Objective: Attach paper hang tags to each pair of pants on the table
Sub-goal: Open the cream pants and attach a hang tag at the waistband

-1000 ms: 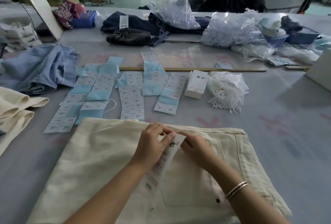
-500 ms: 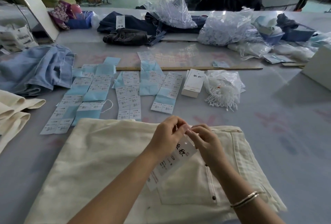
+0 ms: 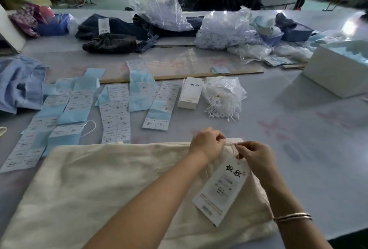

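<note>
Low in the middle of the frame, the left hand [image 3: 207, 145] and right hand [image 3: 256, 157] pinched a thin string at the cream pants [image 3: 99, 185] waistband; the hang tag [image 3: 223, 191] lay below it on the pants.

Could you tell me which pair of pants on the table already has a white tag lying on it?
The dark navy pants at the far side; a white tag lies on them.
</note>
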A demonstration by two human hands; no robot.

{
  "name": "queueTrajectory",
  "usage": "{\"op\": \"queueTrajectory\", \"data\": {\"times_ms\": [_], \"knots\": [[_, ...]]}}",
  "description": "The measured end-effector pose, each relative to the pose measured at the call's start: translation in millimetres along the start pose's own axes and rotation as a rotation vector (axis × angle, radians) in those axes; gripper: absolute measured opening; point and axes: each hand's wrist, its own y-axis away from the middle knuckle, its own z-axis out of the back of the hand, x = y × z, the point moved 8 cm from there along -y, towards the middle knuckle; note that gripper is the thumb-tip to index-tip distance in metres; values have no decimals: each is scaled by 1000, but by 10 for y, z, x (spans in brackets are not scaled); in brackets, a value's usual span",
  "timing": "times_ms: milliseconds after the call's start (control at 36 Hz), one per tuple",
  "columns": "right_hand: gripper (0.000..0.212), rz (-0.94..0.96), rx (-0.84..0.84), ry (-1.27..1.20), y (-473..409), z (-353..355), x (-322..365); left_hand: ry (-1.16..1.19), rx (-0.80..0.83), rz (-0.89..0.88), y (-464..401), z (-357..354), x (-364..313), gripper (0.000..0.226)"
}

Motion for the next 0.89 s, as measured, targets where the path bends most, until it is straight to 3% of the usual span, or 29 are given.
{"op": "queueTrajectory", "data": {"times_ms": [194,333,472,611,694,889], "knots": [[9,58,-40,178,-102,-53,42,6,135,-7,-122,-187,-37,25],[9,66,-38,251,-85,-90,59,251,92,127,-155,-154,84,20],[12,53,-42,291,-84,-120,101,464,223,251,-102,-234,69,23],[11,52,-126,185,-67,-111,127,712,228,321,-37,-233,147,14],[13,44,-144,100,-31,-144,108,733,206,329,-23,-228,189,4],[10,58,-152,60,-14,-171,83,808,247,329,-13,-261,167,12]]}}
